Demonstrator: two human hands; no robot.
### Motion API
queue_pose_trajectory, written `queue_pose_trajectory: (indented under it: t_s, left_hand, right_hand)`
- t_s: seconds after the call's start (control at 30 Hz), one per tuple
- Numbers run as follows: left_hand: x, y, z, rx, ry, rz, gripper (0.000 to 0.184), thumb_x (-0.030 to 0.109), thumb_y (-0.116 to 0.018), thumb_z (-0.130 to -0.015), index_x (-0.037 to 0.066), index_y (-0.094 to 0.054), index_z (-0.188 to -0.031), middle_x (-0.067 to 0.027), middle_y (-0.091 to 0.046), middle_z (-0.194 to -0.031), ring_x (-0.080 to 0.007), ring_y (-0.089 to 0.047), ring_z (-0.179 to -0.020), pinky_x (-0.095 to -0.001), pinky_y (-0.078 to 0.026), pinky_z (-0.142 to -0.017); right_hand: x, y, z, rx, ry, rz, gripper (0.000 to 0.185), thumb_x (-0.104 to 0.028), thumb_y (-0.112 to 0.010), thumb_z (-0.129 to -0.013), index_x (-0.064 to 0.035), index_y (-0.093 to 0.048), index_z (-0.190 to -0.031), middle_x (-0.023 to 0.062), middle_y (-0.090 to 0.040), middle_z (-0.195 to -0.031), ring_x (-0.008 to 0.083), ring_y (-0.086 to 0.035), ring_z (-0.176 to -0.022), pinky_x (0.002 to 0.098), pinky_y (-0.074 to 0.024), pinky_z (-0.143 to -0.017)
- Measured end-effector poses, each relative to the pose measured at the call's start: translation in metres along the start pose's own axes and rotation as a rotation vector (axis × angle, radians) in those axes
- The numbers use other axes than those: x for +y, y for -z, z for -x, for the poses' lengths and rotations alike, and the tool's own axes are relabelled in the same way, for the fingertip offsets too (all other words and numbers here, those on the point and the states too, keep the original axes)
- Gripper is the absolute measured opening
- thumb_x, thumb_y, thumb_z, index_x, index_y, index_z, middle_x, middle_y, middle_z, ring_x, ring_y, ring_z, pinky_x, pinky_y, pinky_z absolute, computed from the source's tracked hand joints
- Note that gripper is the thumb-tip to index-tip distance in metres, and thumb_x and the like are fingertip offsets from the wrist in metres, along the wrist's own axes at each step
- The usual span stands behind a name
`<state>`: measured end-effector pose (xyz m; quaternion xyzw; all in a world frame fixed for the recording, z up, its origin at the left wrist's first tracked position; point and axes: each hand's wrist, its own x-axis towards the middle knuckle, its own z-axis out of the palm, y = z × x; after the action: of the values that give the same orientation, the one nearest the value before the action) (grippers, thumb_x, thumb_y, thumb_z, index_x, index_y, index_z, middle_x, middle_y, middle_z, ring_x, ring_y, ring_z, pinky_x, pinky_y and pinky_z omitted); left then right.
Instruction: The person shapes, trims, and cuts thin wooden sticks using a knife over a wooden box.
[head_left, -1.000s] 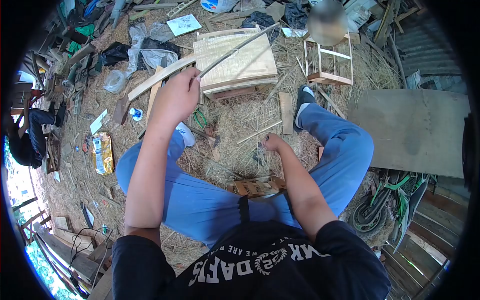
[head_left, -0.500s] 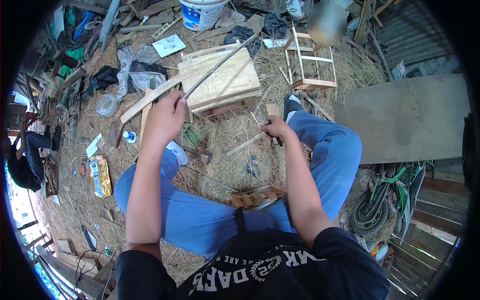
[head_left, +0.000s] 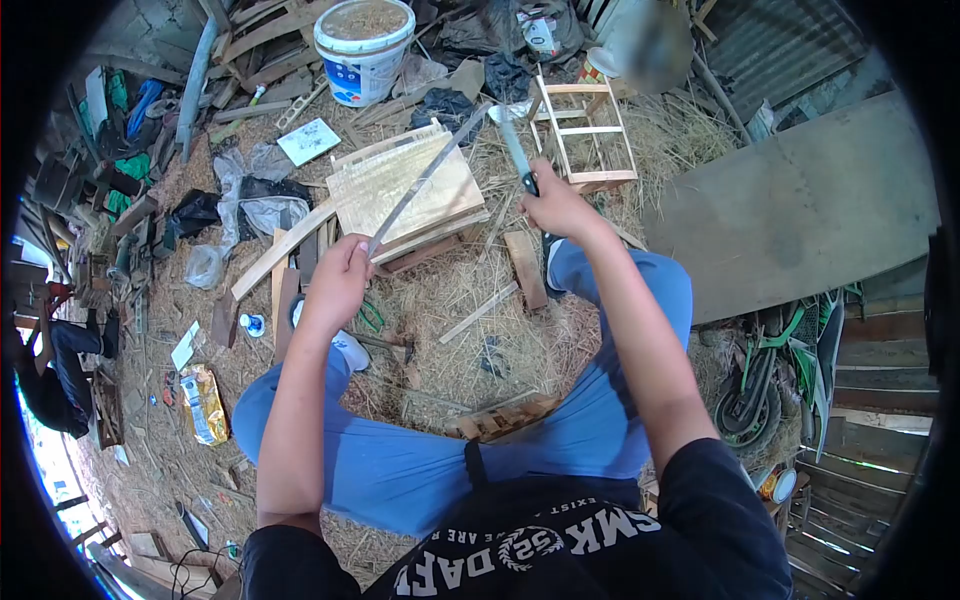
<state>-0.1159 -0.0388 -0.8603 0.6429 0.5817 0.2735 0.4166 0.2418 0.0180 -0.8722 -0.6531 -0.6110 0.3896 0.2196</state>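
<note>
My left hand [head_left: 338, 278] is closed round the near end of a long, thin greyish strip [head_left: 428, 176], whose material I cannot make out. The strip slants up and to the right over a pale wooden bench [head_left: 395, 190] with a flat top. In my right hand [head_left: 562, 208] is a knife [head_left: 515, 146] by its black handle, the blade pointing up and slightly left. The blade's tip is close to the far end of the strip; whether they touch I cannot tell.
Straw and shavings cover the ground. A white bucket [head_left: 364, 55] stands at the back, a small wooden frame [head_left: 586, 130] behind my right hand. A hammer [head_left: 385, 345] lies near my left foot. A large board [head_left: 800, 210] and motorbike wheel [head_left: 748, 410] are at right; another person [head_left: 60, 360] sits far left.
My right hand has risen and moved forward, from low beside my knee to near the strip's far end, and the knife blade now shows plainly. The left hand keeps the strip; the view has shifted.
</note>
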Motion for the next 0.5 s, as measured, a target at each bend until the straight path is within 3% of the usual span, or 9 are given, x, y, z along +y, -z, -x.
queue_pose_trajectory:
  t_s: [0.07,0.13,0.23,0.3,0.4,0.5]
  left_hand:
    - [0.006,-0.003,0.0,-0.059,0.108,0.129,0.03,0.022,-0.046,-0.11,0.004,-0.069,-0.117,0.0059,-0.052,-0.071,-0.0034,-0.038,-0.057,-0.0225,-0.031,-0.053]
    - [0.01,-0.007,0.0,-0.058,0.111,0.148,0.03,0.022,-0.046,-0.11,0.004,-0.069,-0.118,0.006,-0.052,-0.071,-0.0032,-0.038,-0.057,-0.0222,-0.031,-0.053]
    - [0.005,-0.007,-0.003,-0.047,0.103,0.139,0.03,0.022,-0.045,-0.11,0.004,-0.068,-0.118,0.0061,-0.052,-0.072,-0.003,-0.038,-0.057,-0.0216,-0.031,-0.052]
    - [0.003,-0.01,-0.006,-0.068,0.119,0.189,0.031,0.023,-0.045,-0.11,0.004,-0.068,-0.117,0.0055,-0.052,-0.073,-0.0031,-0.039,-0.057,-0.0216,-0.031,-0.052]
    - [-0.002,-0.014,-0.01,-0.074,0.094,0.197,0.031,0.023,-0.044,-0.111,0.003,-0.067,-0.116,0.0052,-0.053,-0.074,-0.0033,-0.04,-0.059,-0.0213,-0.032,-0.053]
    - [0.002,-0.014,-0.011,-0.122,0.09,0.239,0.03,0.022,-0.043,-0.111,0.004,-0.067,-0.116,0.0051,-0.053,-0.075,-0.0034,-0.039,-0.059,-0.0211,-0.032,-0.054]
  right_hand:
    - [-0.017,0.014,0.002,-0.007,0.05,-0.027,0.045,-0.007,-0.057,-0.091,0.0014,-0.043,-0.132,0.0188,-0.07,-0.096,0.0266,-0.069,-0.082,0.0395,-0.0533,-0.07]
    - [-0.017,0.019,-0.005,-0.004,0.123,-0.035,0.042,-0.006,-0.055,-0.093,-0.0021,-0.048,-0.135,0.0143,-0.073,-0.089,0.0253,-0.069,-0.082,0.0407,-0.0529,-0.078]
    - [0.001,0.018,-0.017,0.094,0.171,-0.084,0.043,-0.008,-0.055,-0.094,-0.0027,-0.048,-0.136,0.0154,-0.073,-0.09,0.0254,-0.069,-0.082,0.0409,-0.0519,-0.08]
    - [0.013,0.011,-0.02,0.136,0.155,-0.114,0.039,-0.01,-0.057,-0.094,-0.001,-0.054,-0.131,0.0116,-0.071,-0.085,0.0225,-0.067,-0.079,0.038,-0.0509,-0.075]
    - [0.019,-0.006,-0.022,0.271,-0.023,-0.256,0.022,-0.018,-0.063,-0.096,0.0013,-0.067,-0.104,0.003,-0.063,-0.076,0.0125,-0.056,-0.069,0.0321,-0.0455,-0.065]
    - [0.012,-0.018,-0.028,0.251,-0.025,-0.426,0.024,-0.024,-0.064,-0.099,0.0,-0.067,-0.098,0.0013,-0.06,-0.073,0.0105,-0.053,-0.065,0.0316,-0.0422,-0.06]
